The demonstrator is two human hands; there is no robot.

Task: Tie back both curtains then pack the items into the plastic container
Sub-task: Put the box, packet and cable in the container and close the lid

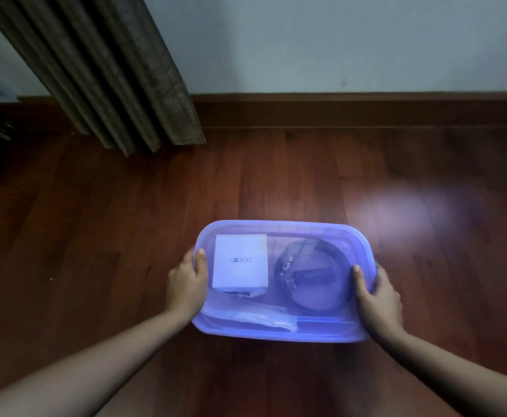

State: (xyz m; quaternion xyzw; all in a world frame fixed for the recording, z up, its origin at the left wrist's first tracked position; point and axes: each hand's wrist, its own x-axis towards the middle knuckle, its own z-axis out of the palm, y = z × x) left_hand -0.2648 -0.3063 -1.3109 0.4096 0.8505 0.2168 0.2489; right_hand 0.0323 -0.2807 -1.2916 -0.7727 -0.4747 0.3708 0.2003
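Container [276,334] at lower centre was clasped at its ends by left hand [186,281] and right hand [377,293], thumbs atop the lid [306,233]; pressing evenly round the rim would likely seat it.

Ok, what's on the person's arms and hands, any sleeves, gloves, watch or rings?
Nothing worn that shows. The left hand and right hand have no gloves, and no ring shows on either. The left forearm and right forearm are uncovered to the frame's edge: no sleeves, watch or bracelet in view.
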